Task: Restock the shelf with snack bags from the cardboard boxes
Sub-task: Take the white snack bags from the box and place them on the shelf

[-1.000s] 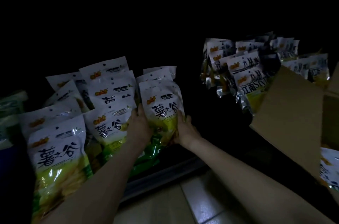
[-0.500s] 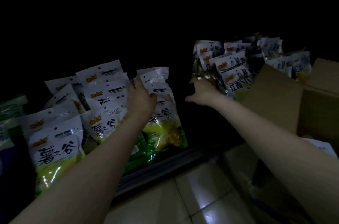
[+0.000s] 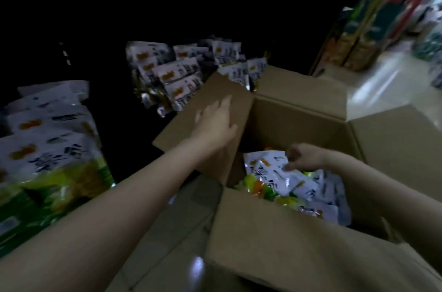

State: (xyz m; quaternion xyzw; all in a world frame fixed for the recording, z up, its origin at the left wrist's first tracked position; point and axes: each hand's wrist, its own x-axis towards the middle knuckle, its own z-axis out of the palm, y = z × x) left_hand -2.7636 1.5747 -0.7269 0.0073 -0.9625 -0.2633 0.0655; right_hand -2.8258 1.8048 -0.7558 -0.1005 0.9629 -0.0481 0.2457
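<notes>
Dim aisle, tiled floor [image 3: 373,86]. Left hand [image 3: 215,121] flat, steadying cardboard box [image 3: 287,239] flap; right hand [image 3: 303,157] seemingly pinching snack bag [image 3: 267,167]. Best lifted by top edge.

This is a shop: rows of white-and-green snack bags [image 3: 52,148] fill a dark shelf, and a brown cardboard box [image 3: 299,244] sits on the shiny tiled floor [image 3: 373,86].

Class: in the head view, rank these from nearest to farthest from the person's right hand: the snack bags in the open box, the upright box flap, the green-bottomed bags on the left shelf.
From the right hand:
1. Snack bags in the box: under its fingers, inside the cardboard box.
2. Upright box flap: left of it, under the left hand.
3. Green-bottomed bags: far left, on the shelf.
</notes>
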